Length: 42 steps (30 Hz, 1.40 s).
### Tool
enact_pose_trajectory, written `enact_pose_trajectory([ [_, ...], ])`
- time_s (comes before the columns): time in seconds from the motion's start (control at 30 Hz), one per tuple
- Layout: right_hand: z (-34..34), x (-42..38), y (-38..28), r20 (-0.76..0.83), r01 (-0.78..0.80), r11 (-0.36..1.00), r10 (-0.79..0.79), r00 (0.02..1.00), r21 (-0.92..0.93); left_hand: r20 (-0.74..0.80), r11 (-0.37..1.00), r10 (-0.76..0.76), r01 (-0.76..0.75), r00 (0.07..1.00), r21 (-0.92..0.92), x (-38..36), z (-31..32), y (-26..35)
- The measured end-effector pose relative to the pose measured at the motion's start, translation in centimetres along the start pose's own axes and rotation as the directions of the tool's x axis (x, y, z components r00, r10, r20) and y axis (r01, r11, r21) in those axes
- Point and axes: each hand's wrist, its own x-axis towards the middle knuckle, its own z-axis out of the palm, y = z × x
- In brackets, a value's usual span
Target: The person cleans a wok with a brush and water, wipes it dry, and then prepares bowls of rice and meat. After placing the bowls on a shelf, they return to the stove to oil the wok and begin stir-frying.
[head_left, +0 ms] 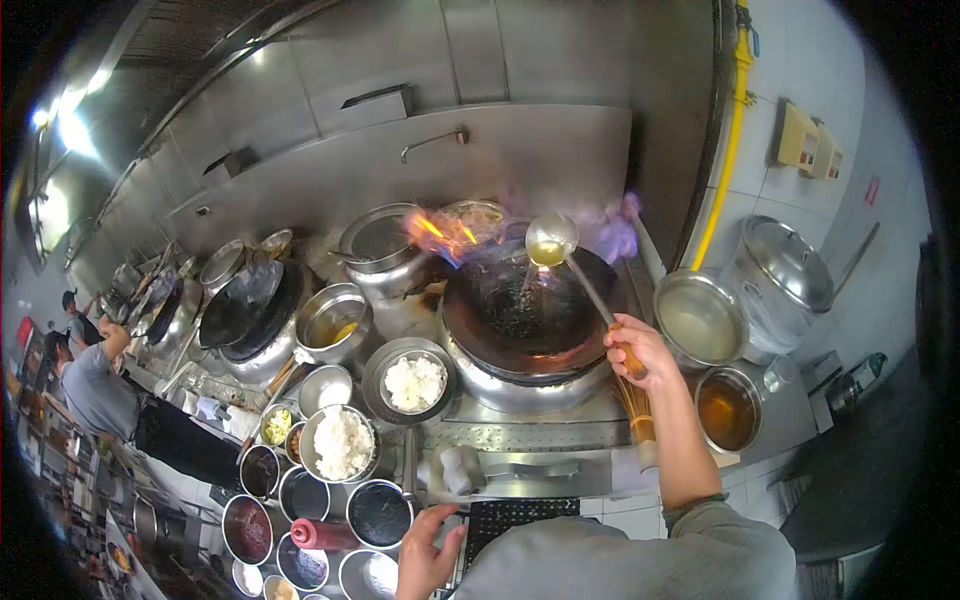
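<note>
My right hand (638, 350) is closed round the wooden handle of a metal ladle (552, 240). The ladle is over the back of a large dark wok (530, 310), with yellowish liquid in its bowl and a thin stream falling below it. Flames rise behind the wok. At the bottom, my left hand (430, 550) has its fingers apart and holds nothing, close to a pot of dark contents (379, 514). White rice (415, 383) lies in a strainer left of the wok, and more rice (343, 443) fills a bowl beside it.
Pots of liquid (700, 318) and brown liquid (728, 409) stand at the right, near a bamboo brush (640, 415). A red bottle (323, 535) lies across containers at lower left. Further left are a second wok (250, 310) and two people (95, 390).
</note>
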Motion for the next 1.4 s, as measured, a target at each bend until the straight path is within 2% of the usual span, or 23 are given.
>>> enact_pose_trajectory([
  [0.07,-2.0,-0.5,-1.1,0.046,0.009,0.998,-0.006,0.999,-0.064,0.037,1.000,-0.024,0.024,0.999,0.005,0.5,1.3,1.3],
  [0.17,-4.0,-2.5,-2.8,-0.052,0.004,0.980,-0.015,0.999,-0.198,0.071,0.997,-0.073,0.074,0.995,-0.010,1.0,3.6,4.2],
  [0.2,-4.8,-3.2,-3.4,-0.040,-0.020,0.977,0.011,0.999,-0.212,0.079,0.995,-0.091,0.093,0.993,-0.019,1.1,4.4,5.0],
  [0.33,-8.4,-5.2,-4.7,-0.037,-0.062,0.980,0.055,0.998,-0.187,0.123,0.999,0.009,-0.015,0.992,0.047,1.9,7.6,5.7],
  [0.43,-9.8,-6.2,-5.6,0.027,-0.111,0.994,0.111,0.994,-0.001,0.165,0.999,0.023,-0.029,0.986,0.034,2.2,9.3,6.0],
  [0.53,-11.1,-5.5,-4.8,0.188,-0.189,0.937,0.137,0.973,0.295,0.161,0.999,0.027,-0.032,0.987,0.030,2.6,10.2,7.3],
  [0.6,-10.9,-4.6,-4.3,0.325,-0.230,0.903,0.109,0.939,0.362,0.146,0.998,0.045,-0.051,0.988,0.040,2.2,10.3,7.5],
  [0.73,-6.6,-1.9,-3.0,0.564,-0.341,0.847,0.060,0.824,0.408,0.081,0.997,-0.008,0.002,0.997,0.077,0.6,9.0,7.4],
  [0.83,-1.3,0.4,-1.2,0.625,-0.448,0.783,0.098,0.775,0.433,0.012,0.991,-0.066,0.064,0.998,0.118,-1.4,7.1,6.5],
  [0.97,7.9,4.0,3.0,0.680,-0.454,0.818,0.109,0.725,0.353,-0.114,0.982,-0.101,0.118,0.988,0.150,-4.6,4.6,4.8],
  [1.07,15.8,5.6,8.1,0.554,-0.236,0.968,0.154,0.818,0.080,-0.207,0.971,-0.195,0.218,0.959,0.094,-6.8,2.7,4.7],
  [1.1,18.3,5.6,9.9,0.480,-0.163,0.986,0.155,0.863,-0.027,-0.234,0.966,-0.232,0.252,0.944,0.058,-7.5,1.9,5.0],
  [1.17,21.7,7.1,13.9,0.433,-0.060,0.961,0.178,0.884,-0.272,-0.272,0.953,-0.279,0.301,0.921,0.043,-8.8,0.5,4.7],
  [1.2,22.8,8.4,15.7,0.437,-0.042,0.926,0.216,0.873,-0.374,-0.281,0.946,-0.302,0.324,0.911,0.035,-9.3,-0.1,4.3],
  [1.23,23.9,8.8,17.2,0.399,0.086,0.848,0.154,0.904,-0.523,-0.291,0.946,-0.299,0.323,0.909,0.036,-9.7,-0.7,3.7],
  [1.3,24.8,9.6,19.9,0.447,0.317,0.656,0.034,0.894,-0.685,-0.294,0.946,-0.296,0.323,0.909,0.044,-10.2,-1.9,2.3],
  [1.33,25.1,7.8,19.8,0.454,0.402,0.552,-0.048,0.890,-0.731,-0.314,0.952,-0.277,0.304,0.908,0.041,-10.3,-2.4,1.6],
  [1.4,23.3,7.4,19.1,0.496,0.499,0.432,-0.129,0.859,-0.752,-0.356,0.963,-0.237,0.268,0.904,0.038,-10.2,-3.4,-0.1],
])
